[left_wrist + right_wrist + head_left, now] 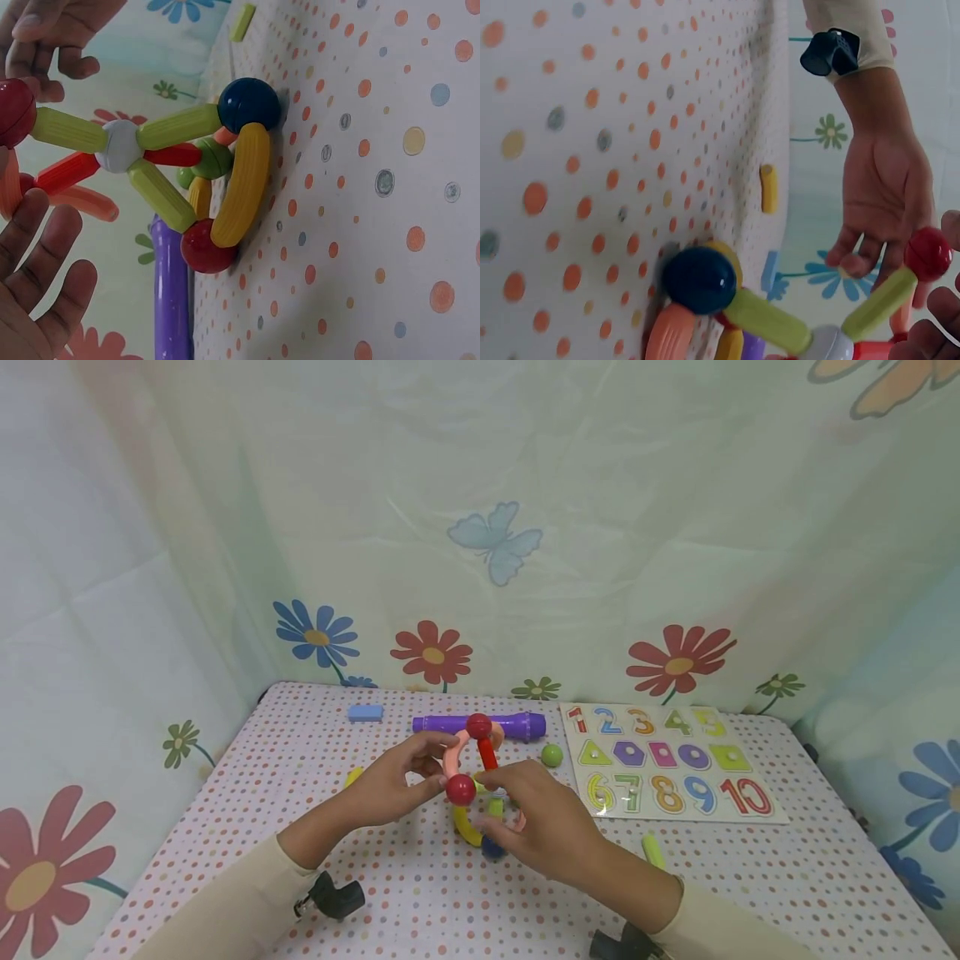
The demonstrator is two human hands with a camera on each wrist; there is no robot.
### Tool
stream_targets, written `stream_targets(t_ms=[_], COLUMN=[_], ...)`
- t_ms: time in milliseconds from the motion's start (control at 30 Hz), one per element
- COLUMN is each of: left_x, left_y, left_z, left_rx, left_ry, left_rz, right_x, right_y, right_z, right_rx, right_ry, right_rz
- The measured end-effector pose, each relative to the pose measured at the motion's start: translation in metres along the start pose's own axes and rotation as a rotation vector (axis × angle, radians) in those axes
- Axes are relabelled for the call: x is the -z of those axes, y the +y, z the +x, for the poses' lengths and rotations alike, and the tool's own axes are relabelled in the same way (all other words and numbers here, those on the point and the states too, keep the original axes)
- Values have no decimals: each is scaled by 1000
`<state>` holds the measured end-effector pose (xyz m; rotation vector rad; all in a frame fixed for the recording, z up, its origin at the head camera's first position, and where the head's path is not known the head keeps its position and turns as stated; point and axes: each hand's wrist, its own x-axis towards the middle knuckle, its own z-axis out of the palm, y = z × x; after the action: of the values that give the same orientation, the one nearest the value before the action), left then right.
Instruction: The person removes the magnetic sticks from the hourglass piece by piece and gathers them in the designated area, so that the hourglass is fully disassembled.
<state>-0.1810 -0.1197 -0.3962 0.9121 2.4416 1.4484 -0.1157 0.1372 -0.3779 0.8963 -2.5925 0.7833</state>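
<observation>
Steadying the magnetic stick-and-ball structure (480, 777) at the middle of the dotted tablecloth (750, 877), the left hand (390, 785) pinches its pink curved rod while the right hand (543, 822) pinches near the red ball (461, 789), probably so the joints don't pop apart.

Head looks down; wrist views — close, sideways — share the toy (187, 180).
</observation>
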Motion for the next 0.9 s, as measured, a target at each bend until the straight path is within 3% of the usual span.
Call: stream_targets(t_ms=[200, 600, 900], left_x=[-1, -1, 0], left_y=[-1, -1, -4], left_z=[1, -1, 2], left_rx=[-2, -27, -38], left_ry=[-1, -7, 4], left_rz=[-2, -48, -51], right_x=[-11, -15, -9], right_y=[-8, -12, -7], right_z=[10, 14, 11], right_rx=[33, -49, -20], right_ry=[34, 38, 52], right_rz=[-24, -33, 58])
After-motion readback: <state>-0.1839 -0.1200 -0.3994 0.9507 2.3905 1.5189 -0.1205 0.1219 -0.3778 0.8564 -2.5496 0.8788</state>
